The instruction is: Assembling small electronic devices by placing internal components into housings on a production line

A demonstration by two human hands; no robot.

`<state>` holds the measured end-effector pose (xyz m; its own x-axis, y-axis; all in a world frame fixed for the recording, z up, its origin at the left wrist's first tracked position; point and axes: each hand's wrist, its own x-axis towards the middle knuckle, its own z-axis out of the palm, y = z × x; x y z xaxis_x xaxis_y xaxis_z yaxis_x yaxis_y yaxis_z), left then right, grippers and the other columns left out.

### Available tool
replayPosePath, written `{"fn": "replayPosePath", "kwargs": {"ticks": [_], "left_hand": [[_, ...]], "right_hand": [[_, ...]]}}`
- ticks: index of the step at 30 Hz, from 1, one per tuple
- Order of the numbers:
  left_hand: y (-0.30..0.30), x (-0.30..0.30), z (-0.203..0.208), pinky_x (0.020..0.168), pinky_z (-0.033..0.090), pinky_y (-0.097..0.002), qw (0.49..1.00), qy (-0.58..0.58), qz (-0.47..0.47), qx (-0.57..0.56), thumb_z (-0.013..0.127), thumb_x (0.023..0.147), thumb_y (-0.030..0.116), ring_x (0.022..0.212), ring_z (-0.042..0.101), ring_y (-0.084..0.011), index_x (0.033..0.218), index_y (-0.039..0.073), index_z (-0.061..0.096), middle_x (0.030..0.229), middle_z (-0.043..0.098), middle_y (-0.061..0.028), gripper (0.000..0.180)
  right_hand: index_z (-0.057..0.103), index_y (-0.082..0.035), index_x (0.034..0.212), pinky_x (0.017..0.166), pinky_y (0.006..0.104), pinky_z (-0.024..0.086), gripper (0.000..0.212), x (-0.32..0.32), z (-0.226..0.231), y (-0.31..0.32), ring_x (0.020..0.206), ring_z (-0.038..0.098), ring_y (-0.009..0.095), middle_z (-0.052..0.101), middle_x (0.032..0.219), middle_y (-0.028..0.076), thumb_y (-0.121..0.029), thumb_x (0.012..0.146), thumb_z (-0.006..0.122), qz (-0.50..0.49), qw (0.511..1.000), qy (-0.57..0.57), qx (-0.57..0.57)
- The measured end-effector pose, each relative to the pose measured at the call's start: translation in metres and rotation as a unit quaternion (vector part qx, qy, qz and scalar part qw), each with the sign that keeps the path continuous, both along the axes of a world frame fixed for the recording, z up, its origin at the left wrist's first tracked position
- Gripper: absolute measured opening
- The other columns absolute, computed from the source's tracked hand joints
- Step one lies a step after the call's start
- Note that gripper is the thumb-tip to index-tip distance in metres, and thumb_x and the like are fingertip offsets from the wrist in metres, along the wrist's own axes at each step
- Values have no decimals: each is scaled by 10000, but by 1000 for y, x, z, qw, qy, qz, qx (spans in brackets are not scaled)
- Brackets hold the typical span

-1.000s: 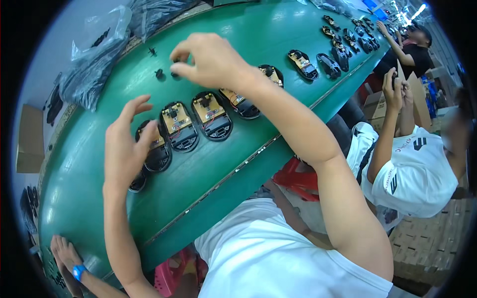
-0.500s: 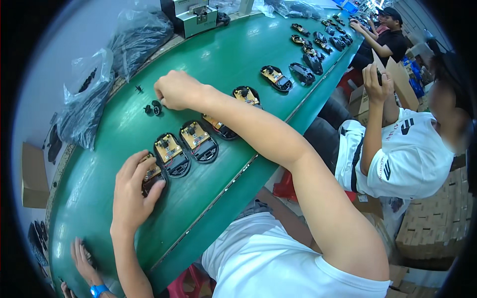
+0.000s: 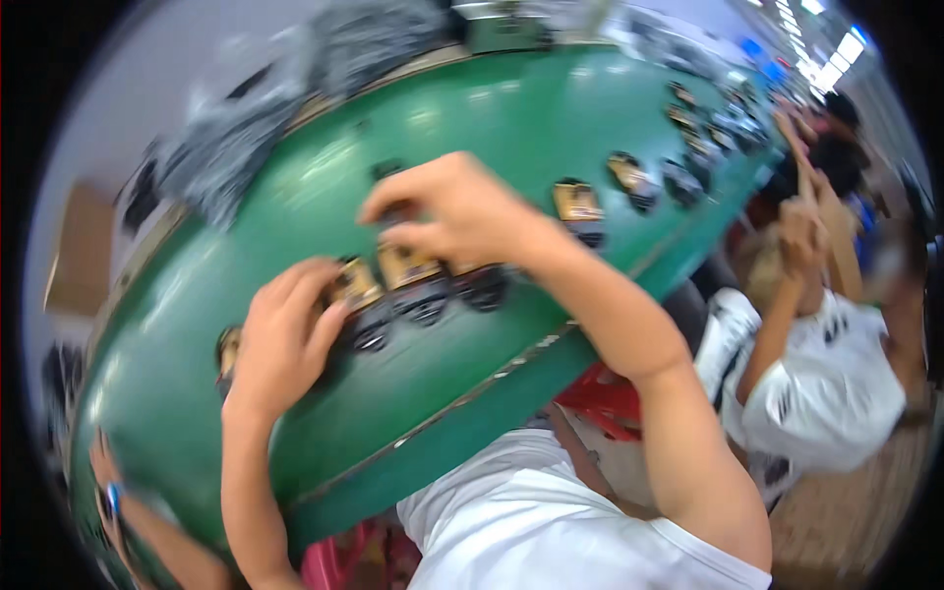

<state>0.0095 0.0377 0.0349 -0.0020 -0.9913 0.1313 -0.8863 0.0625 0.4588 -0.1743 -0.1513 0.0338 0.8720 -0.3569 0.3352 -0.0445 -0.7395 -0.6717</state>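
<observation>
My left hand [image 3: 285, 334] has its thumb and fingers bent around the left side of an opened computer mouse [image 3: 366, 313], which lies on the green work surface [image 3: 511, 383]. Above the neighbouring opened mouse [image 3: 421, 295], my right hand [image 3: 462, 211] is curled with thumb and forefinger close together. Something dark shows between them, too blurred to name. Another opened mouse [image 3: 482, 287] sits to the right of these, partly behind my right hand. At the left, one more mouse [image 3: 227, 352] is half hidden by my left hand. Small dark parts [image 3: 387, 169] lie just beyond my right hand.
Further right are an opened mouse [image 3: 578, 205] and several more mice. Bags of dark parts [image 3: 231, 138] and a green-grey machine [image 3: 506, 34] line the far edge. A co-worker's hand [image 3: 106, 462] is at the lower left; a person in white [image 3: 816, 383] sits at the right.
My right hand has drawn back from the small parts to above the row of mice. My left hand has shifted from the leftmost mouse to the one beside it. The view has turned and blurred.
</observation>
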Motion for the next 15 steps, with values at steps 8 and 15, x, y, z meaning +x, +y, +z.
{"fn": "replayPosePath", "kwargs": {"ticks": [8,15], "left_hand": [[5,5,-9,949,465,-417,999,9,7,-50,750,829,211,1091,607,-335,1141,55,648,1181,643,-122,363],[-3,6,-23,915,478,-426,995,40,44,-79,721,867,204,1046,619,-332,1079,48,669,1131,652,-112,267]], "right_hand": [[747,-12,992,662,267,558,205,4,0,15,741,686,146,735,878,103,-108,817,795,-57,985,-28,160],[730,-1,1036,689,261,568,222,12,-3,27,723,688,120,732,849,105,-86,835,774,-32,993,46,107]]}}
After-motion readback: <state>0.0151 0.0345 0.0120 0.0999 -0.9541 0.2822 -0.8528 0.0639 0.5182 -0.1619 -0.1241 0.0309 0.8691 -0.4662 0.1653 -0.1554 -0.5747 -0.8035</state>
